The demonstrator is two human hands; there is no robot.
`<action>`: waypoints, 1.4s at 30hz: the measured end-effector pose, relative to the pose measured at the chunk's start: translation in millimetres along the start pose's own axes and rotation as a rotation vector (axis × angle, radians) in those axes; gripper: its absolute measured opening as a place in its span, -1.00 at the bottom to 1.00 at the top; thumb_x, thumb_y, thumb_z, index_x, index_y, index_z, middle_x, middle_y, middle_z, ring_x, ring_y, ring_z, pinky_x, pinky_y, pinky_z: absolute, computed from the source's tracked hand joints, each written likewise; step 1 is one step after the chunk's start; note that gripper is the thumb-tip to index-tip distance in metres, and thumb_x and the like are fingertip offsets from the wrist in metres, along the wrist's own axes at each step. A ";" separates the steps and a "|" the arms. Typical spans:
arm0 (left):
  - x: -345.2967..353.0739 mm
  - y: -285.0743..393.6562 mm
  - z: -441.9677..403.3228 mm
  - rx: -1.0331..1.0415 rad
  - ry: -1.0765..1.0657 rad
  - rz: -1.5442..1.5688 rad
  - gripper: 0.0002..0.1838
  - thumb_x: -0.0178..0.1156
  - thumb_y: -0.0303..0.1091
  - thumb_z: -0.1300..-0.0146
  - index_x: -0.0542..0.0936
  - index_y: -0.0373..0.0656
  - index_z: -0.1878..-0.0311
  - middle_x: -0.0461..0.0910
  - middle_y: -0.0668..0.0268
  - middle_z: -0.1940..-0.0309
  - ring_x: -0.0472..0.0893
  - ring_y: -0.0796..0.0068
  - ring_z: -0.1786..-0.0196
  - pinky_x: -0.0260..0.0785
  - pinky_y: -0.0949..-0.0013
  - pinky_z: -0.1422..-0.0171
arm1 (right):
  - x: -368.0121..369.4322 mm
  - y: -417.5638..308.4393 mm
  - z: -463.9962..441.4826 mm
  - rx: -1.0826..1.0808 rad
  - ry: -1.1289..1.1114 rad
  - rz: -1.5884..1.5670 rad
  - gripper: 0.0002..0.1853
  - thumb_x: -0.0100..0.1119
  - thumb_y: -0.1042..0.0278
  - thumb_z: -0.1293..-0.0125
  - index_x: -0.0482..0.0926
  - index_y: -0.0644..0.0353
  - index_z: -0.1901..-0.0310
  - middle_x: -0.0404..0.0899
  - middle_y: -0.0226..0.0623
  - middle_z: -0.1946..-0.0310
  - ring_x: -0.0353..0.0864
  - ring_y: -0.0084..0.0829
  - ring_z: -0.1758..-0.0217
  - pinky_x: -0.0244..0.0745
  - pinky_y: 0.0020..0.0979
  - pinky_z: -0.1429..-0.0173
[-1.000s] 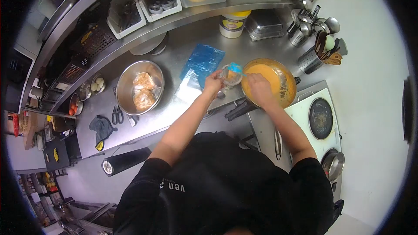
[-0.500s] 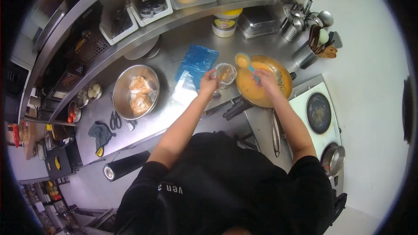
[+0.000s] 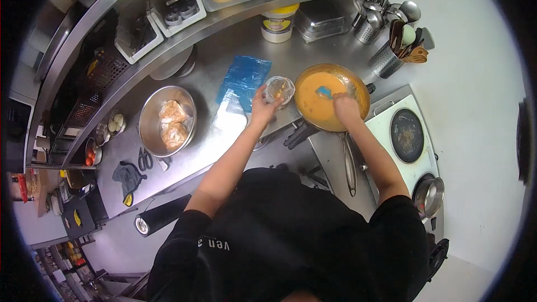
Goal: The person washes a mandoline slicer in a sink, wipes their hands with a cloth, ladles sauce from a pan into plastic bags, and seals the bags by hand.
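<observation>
A clear plastic bag (image 3: 278, 87), opened out round at its mouth with some orange residue inside, is gripped in my left hand (image 3: 263, 107) just left of the pan. My right hand (image 3: 347, 111) is closed over the handle of a light blue scoop (image 3: 324, 92), whose bowl is dipped into the orange sauce (image 3: 313, 105). The sauce fills much of a wide frying pan (image 3: 350, 173) with a long metal handle pointing toward me. Behind my left hand, a sheet of blue plastic bags (image 3: 244, 74) lies on the steel counter.
A steel bowl (image 3: 144, 128) holding filled plastic bags (image 3: 173, 134) stands left, near black scissors (image 3: 145, 159) and a dark cloth (image 3: 127, 179). A yellow-lidded tub (image 3: 277, 24) sits behind. Utensil holders (image 3: 386, 61) and a white cooktop (image 3: 386, 114) are right.
The scoop, which was raised with sauce over the pan's left edge, is now lowered into the sauce farther right. My left hand still holds the bag; the view has shifted slightly.
</observation>
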State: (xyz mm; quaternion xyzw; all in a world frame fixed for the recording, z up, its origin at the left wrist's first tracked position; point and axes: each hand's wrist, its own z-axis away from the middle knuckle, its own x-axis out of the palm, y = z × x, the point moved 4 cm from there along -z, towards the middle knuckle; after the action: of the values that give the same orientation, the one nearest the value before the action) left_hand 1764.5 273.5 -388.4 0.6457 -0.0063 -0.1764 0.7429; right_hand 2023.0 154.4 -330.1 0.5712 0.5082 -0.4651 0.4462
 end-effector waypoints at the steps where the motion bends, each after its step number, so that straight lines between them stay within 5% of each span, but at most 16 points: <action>1: -0.5 1.2 0.4 0.041 0.007 -0.035 -0.12 0.49 -0.33 0.07 0.24 -0.13 -0.33 0.40 0.07 -0.06 0.51 0.46 0.34 0.42 0.44 0.36 | -10.2 -7.6 1.2 -0.001 -0.002 -0.002 -0.84 0.05 0.42 -0.12 0.60 0.21 0.29 0.61 -0.13 0.41 0.64 -0.19 0.27 0.58 -0.22 0.21; 2: -0.9 0.7 1.1 0.039 0.010 -0.036 -0.12 0.49 -0.33 0.07 0.24 -0.13 -0.33 0.40 0.07 -0.06 0.51 0.46 0.34 0.42 0.44 0.36 | -20.9 -16.7 4.4 -0.017 -0.018 -0.044 -0.84 0.05 0.42 -0.13 0.59 0.22 0.29 0.61 -0.13 0.41 0.64 -0.19 0.28 0.59 -0.23 0.21; 4: -2.1 6.4 6.7 0.023 0.022 -0.025 -0.11 0.50 -0.19 0.14 0.30 -0.18 -0.29 0.43 -0.03 -0.05 0.46 0.11 -0.09 0.34 0.20 -0.16 | -23.2 -27.6 4.6 -0.036 -0.037 -0.087 -0.84 0.04 0.43 -0.14 0.59 0.23 0.28 0.61 -0.14 0.41 0.64 -0.19 0.29 0.59 -0.23 0.21; 14: -0.5 8.3 10.2 0.028 0.046 -0.023 -0.12 0.49 -0.22 0.14 0.30 -0.13 -0.29 0.41 -0.02 -0.04 0.46 0.10 -0.07 0.33 0.18 -0.17 | 10.7 -48.4 7.4 0.058 -0.156 -0.165 -0.79 0.07 0.34 -0.14 0.59 0.26 0.26 0.63 -0.07 0.39 0.63 -0.13 0.28 0.54 -0.16 0.13; 16: -0.2 8.1 8.9 0.079 0.056 -0.122 -0.13 0.49 -0.40 0.10 0.26 -0.13 -0.32 0.42 0.01 -0.04 0.56 0.34 0.22 0.50 0.35 0.24 | 9.9 -44.9 11.0 0.140 -0.238 -0.240 -0.77 0.07 0.30 -0.16 0.60 0.26 0.26 0.64 -0.07 0.40 0.64 -0.13 0.27 0.53 -0.17 0.12; 17: -0.2 6.4 9.5 0.077 0.057 -0.121 -0.13 0.49 -0.40 0.10 0.26 -0.13 -0.32 0.42 0.01 -0.04 0.56 0.34 0.22 0.50 0.35 0.24 | 13.8 -35.7 13.5 0.205 -0.225 -0.396 -0.76 0.08 0.27 -0.15 0.61 0.25 0.27 0.64 -0.08 0.42 0.64 -0.14 0.30 0.53 -0.19 0.16; 20: 0.0 7.7 9.3 0.076 0.049 -0.129 -0.12 0.50 -0.39 0.11 0.27 -0.11 -0.32 0.42 -0.01 -0.05 0.56 0.28 0.14 0.51 0.32 0.17 | 30.5 -14.6 12.1 0.318 -0.291 -0.693 -0.75 0.10 0.24 -0.15 0.63 0.24 0.29 0.64 -0.15 0.46 0.62 -0.23 0.41 0.49 -0.28 0.29; 22: -0.2 6.0 10.1 0.018 0.031 -0.078 -0.10 0.52 -0.24 0.19 0.30 -0.11 -0.28 0.43 -0.03 -0.01 0.46 0.06 -0.07 0.33 0.16 -0.16 | 37.1 -10.4 11.2 0.369 -0.375 -0.837 -0.75 0.11 0.24 -0.15 0.64 0.24 0.30 0.64 -0.21 0.49 0.60 -0.32 0.49 0.46 -0.35 0.38; 27: 0.2 10.7 12.5 0.056 0.047 -0.123 -0.11 0.52 -0.25 0.19 0.30 -0.08 -0.28 0.43 -0.03 -0.01 0.45 0.05 -0.08 0.33 0.16 -0.18 | 42.2 -6.0 11.4 0.534 -0.432 -1.093 -0.79 0.09 0.26 -0.21 0.64 0.19 0.37 0.56 -0.46 0.58 0.37 -0.67 0.62 0.27 -0.56 0.54; 35: -2.3 11.1 12.7 0.001 0.046 -0.087 -0.11 0.51 -0.29 0.18 0.30 -0.08 -0.30 0.43 -0.02 -0.02 0.45 0.06 -0.09 0.33 0.18 -0.19 | 49.3 4.8 10.1 0.570 -0.405 -1.179 -0.82 0.13 0.31 -0.20 0.65 0.22 0.31 0.57 -0.42 0.60 0.36 -0.63 0.69 0.21 -0.54 0.61; 37: -4.0 15.9 13.1 0.091 0.080 -0.223 -0.16 0.49 -0.36 0.11 0.31 -0.11 -0.30 0.43 -0.03 -0.03 0.54 0.21 0.05 0.50 0.28 0.09 | 44.1 3.8 9.7 0.585 -0.408 -1.191 -0.82 0.13 0.31 -0.21 0.65 0.21 0.30 0.56 -0.43 0.60 0.34 -0.64 0.69 0.19 -0.55 0.62; 40: -3.7 14.4 14.3 0.058 0.074 -0.172 -0.16 0.48 -0.36 0.10 0.31 -0.11 -0.30 0.43 -0.03 -0.03 0.55 0.21 0.07 0.50 0.28 0.08 | 40.3 3.2 10.8 0.582 -0.406 -1.091 -0.80 0.12 0.29 -0.20 0.66 0.20 0.28 0.59 -0.33 0.58 0.47 -0.51 0.65 0.31 -0.47 0.57; 42: -3.2 13.0 13.8 0.018 0.054 -0.117 -0.15 0.49 -0.34 0.12 0.32 -0.11 -0.30 0.42 -0.02 -0.03 0.51 0.15 0.00 0.43 0.24 -0.03 | 34.0 0.8 3.0 0.354 -0.259 -0.733 -0.77 0.10 0.27 -0.18 0.66 0.19 0.24 0.63 -0.17 0.52 0.62 -0.26 0.52 0.47 -0.29 0.44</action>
State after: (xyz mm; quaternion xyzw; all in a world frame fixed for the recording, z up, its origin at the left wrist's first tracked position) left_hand 1761.6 262.5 -372.9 0.6563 0.0496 -0.2019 0.7253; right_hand 2025.3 157.0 -364.0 0.3574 0.5299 -0.7408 0.2065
